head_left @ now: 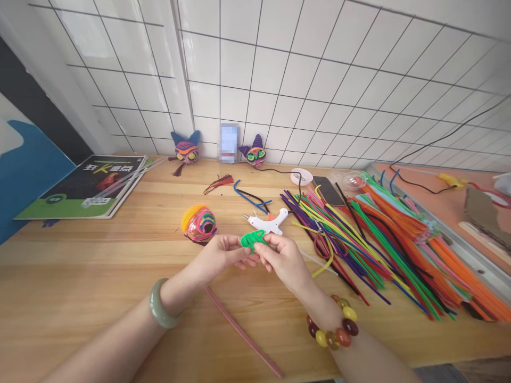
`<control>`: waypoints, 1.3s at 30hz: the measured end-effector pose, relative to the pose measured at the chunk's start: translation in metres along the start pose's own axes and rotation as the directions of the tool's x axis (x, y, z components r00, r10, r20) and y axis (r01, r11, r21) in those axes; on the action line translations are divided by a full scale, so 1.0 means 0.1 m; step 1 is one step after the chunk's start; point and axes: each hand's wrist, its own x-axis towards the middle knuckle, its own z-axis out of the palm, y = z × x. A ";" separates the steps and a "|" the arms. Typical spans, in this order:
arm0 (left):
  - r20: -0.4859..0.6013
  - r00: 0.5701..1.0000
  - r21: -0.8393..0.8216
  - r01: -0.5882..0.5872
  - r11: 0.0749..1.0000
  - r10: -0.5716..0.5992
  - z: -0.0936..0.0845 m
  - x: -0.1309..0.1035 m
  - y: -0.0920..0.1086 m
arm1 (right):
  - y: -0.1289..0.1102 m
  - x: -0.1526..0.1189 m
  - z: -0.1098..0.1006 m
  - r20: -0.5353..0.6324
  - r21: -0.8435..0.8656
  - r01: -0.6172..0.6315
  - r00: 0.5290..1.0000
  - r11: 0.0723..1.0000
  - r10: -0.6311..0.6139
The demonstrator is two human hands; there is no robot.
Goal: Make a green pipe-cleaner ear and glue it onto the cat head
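Forearms (120,330) | both hands (217,255) (285,260) pinched closed on green coiled piece (250,240) | book cover (75,183): yellow "K" (102,169) among white characters (123,169)

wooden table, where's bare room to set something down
Widest bare patch of table: left, between the magazine and left forearm. A smaller one lies between the magazine and the round ball. Nearer the camera, a pink strip crosses bare wood. Crowded: the right, heaped with pipe cleaners, and past the green piece, where the glue gun lies.
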 end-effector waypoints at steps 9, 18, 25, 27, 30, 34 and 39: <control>-0.010 1.000 0.082 -0.020 0.996 0.021 -0.03 0.00 -0.01 | -0.04 -0.04 -0.01 0.012 -0.192 0.067 0.998 0.979 -0.066; 0.021 0.997 0.150 -0.075 0.986 0.072 -0.01 -0.02 0.00 | -0.07 -0.03 -0.01 0.028 -0.128 0.009 1.000 0.992 -0.006; 0.016 0.998 0.171 -0.060 0.983 0.058 -0.03 -0.02 -0.01 | -0.03 -0.01 -0.01 0.043 -0.105 -0.010 0.999 0.994 0.015; 0.005 0.999 0.168 -0.053 0.984 0.053 -0.03 -0.01 -0.01 | -0.02 -0.01 -0.01 0.042 -0.100 -0.017 0.999 0.995 0.021; 0.000 0.999 0.167 -0.053 0.985 0.054 -0.03 -0.01 -0.02 | -0.02 -0.02 0.00 0.033 -0.105 -0.012 0.999 0.994 0.016; 0.020 0.998 0.157 -0.056 0.986 0.053 -0.04 0.00 -0.05 | -0.02 -0.02 0.01 0.015 -0.112 0.000 1.000 0.994 0.002; 0.038 0.998 0.075 -0.050 0.996 0.047 -0.06 0.02 -0.07 | -0.04 -0.01 0.01 0.002 -0.112 0.001 1.000 0.994 0.000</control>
